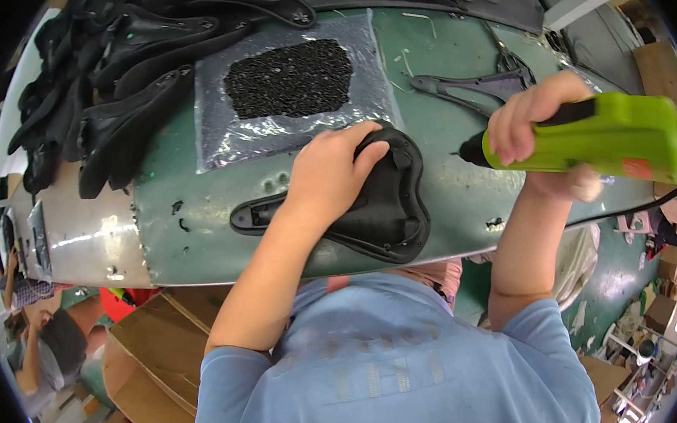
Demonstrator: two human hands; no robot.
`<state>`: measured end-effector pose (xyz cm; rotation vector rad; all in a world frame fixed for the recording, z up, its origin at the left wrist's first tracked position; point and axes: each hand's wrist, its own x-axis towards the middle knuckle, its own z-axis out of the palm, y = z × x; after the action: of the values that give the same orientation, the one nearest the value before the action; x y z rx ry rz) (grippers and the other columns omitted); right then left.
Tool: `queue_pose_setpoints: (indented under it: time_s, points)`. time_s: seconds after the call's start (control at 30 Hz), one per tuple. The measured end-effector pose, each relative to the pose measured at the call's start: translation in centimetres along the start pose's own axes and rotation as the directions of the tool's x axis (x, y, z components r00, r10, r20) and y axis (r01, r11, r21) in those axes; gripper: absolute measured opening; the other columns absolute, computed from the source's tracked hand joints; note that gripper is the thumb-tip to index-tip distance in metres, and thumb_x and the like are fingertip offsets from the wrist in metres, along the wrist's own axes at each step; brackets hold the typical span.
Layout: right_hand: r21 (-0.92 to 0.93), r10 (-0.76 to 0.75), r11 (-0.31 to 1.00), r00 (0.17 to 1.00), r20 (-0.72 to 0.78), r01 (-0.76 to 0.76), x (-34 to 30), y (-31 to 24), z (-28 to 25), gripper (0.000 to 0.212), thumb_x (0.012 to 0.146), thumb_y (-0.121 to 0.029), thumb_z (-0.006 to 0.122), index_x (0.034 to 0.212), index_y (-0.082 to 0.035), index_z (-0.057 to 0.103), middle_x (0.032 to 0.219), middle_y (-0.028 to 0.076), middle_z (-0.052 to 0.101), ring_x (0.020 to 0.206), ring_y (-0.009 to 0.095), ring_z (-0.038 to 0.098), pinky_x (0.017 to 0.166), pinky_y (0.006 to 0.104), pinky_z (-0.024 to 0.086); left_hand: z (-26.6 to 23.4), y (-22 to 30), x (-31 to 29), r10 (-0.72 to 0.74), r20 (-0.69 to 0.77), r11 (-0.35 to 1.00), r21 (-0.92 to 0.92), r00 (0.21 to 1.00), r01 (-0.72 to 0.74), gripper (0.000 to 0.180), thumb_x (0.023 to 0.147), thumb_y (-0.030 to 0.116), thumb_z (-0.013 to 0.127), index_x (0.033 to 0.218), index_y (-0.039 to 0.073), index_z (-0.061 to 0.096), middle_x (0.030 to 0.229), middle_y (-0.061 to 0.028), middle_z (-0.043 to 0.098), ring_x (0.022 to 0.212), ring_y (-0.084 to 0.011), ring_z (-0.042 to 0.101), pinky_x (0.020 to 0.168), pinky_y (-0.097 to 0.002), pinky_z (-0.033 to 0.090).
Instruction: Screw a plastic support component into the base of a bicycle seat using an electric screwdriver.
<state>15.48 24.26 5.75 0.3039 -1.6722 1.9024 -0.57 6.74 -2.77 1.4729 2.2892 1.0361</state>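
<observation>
A black bicycle saddle (391,196) lies underside up near the table's front edge, its narrow nose to the left. Over its wide end, my left hand (322,170) grips the rim with fingers and thumb. Up to the right, my right hand (530,123) is wrapped round a bright green corded power screwdriver (642,138). The tool's black tip points left, held apart from the saddle. Behind the saddle rests a clear plastic bag (211,106) with a heap of small black screws (289,79) on it.
Many black saddles (136,108) are piled at the left. A black frame-like part (464,86) and scissors (506,54) lie at the back right. The tool's black cord (649,206) runs off right. Cardboard boxes (157,340) stand below the table; another person (54,340) is at lower left.
</observation>
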Motion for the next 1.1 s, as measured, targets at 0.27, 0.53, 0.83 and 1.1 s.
queue_pose_setpoints:
  time_s: [0.27,0.53,0.83,1.1]
  points:
    - [-0.200,0.194,0.934,0.892,-0.408,-0.294,-4.6,2.9,1.0,0.070,0.066,-0.037,0.078,0.115,-0.002,0.043,0.073,0.005,0.050,0.066,0.016,0.052,0.062,0.0304,0.044,-2.8,-6.3,5.8,-0.120,0.071,0.900,0.428,0.990,0.079,0.027,0.071,0.027,0.074,0.091,0.012,0.067,0.099,-0.0124,0.062,0.102,-0.0323,0.054,0.086,-0.0418,0.048]
    - [-0.297,0.107,0.927,0.921,-0.374,-0.228,-4.6,4.2,0.7,0.069,0.067,-0.042,0.076,0.113,0.000,0.046,0.072,0.004,0.050,0.067,0.016,0.052,0.082,0.0370,0.042,-3.5,-7.5,6.0,-0.121,-0.082,0.980,0.146,0.989,0.132,0.015,0.070,0.019,0.073,0.075,0.005,0.068,0.085,-0.0154,0.066,0.087,-0.0319,0.063,0.076,-0.0411,0.051]
    - [-0.088,0.111,0.980,0.857,-0.504,-0.179,-6.8,4.2,-0.7,0.053,0.076,-0.030,0.070,0.112,0.000,0.044,0.074,0.006,0.048,0.067,0.016,0.047,0.065,0.0299,0.041,-5.5,-2.3,1.3,-0.254,0.175,0.495,-0.821,0.951,0.283,0.035,0.090,0.025,0.058,0.060,0.007,0.059,0.057,-0.0037,0.061,0.051,-0.0084,0.055,0.048,-0.0211,0.041]
    - [0.269,-0.217,0.857,0.781,-0.586,0.440,-5.7,-2.6,0.6,0.047,0.076,-0.024,0.068,0.106,-0.002,0.038,0.067,0.001,0.037,0.057,0.010,0.034,0.057,0.0234,0.029,-0.4,1.9,-5.0,0.070,0.414,-0.004,-0.910,0.907,0.416,0.015,0.088,0.021,0.065,0.084,0.007,0.060,0.077,-0.0036,0.064,0.065,-0.0060,0.055,0.057,-0.0182,0.042]
